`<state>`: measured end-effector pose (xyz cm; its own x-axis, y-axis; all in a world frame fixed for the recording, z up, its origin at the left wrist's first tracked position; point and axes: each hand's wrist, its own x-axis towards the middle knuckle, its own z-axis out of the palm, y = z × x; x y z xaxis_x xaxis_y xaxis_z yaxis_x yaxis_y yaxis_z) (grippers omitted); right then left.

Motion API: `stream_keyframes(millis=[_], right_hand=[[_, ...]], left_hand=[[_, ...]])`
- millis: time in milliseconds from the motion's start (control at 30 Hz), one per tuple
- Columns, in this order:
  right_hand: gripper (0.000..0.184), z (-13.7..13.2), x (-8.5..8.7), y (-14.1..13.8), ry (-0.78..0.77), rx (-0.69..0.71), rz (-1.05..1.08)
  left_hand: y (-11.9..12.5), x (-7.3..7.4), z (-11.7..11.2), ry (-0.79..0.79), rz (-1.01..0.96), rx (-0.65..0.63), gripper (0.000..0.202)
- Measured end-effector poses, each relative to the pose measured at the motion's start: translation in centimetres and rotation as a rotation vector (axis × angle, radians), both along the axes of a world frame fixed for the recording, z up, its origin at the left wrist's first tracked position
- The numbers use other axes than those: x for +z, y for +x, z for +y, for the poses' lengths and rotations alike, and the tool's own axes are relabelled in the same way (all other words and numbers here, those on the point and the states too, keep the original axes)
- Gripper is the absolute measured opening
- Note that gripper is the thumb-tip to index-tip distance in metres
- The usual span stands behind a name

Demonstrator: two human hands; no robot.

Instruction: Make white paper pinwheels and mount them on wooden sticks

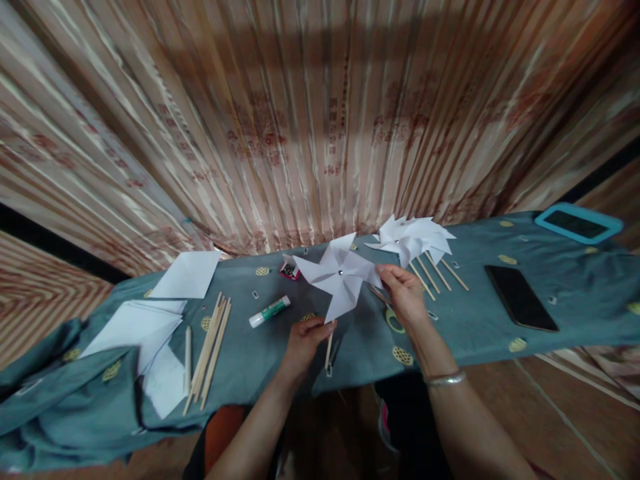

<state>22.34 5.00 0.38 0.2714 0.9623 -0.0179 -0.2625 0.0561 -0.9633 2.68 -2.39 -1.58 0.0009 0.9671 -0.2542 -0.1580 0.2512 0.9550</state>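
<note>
Pinching grips: left hand (305,339) clasping wooden stick (329,351) just under white paper pinwheel (340,273); right hand (405,293) nipping blade tip on far side. Pinwheel hanging between both grips, above blue cloth (470,320). Step seemingly being worked: seating wheel on stick. Next move calling for steadying stick and sparing folds. Finished pinwheels (413,239) lying just beyond right hand.

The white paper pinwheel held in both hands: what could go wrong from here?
1. The right hand pinches one blade of the white paper pinwheel; a hard pull could probably tear or crease the thin paper.
2. The small metal pin at its centre may prick a finger, or slip out of the thin wooden stick that the left hand seems to grip.
</note>
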Motion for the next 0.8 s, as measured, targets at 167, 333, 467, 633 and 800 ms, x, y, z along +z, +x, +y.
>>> stream_keyframes(millis=[167, 333, 467, 633, 800], right_hand=[[0.034, -0.3, -0.3, -0.3, -0.023, 0.072, -0.026], [0.033, -0.5, -0.4, -1.0, -0.014, 0.127, -0.061], [0.034, -1.0, -0.2, -1.9, -0.030, 0.191, -0.053], [0.037, -1.5, -0.1, -2.9, -0.033, 0.257, -0.056], [0.037, -2.0, 0.2, -3.4, -0.062, 0.306, 0.005]], left_hand=[[-0.1, -0.1, 0.2, -0.014, -0.031, 0.048, 0.033], [-0.2, 0.1, 0.4, -0.028, -0.025, 0.084, 0.031], [-0.3, 0.1, 0.4, -0.024, -0.028, 0.129, 0.030], [-0.4, -0.2, 0.6, 0.003, -0.001, 0.154, 0.029], [-0.3, -0.2, 0.8, 0.000, -0.032, 0.186, 0.029]])
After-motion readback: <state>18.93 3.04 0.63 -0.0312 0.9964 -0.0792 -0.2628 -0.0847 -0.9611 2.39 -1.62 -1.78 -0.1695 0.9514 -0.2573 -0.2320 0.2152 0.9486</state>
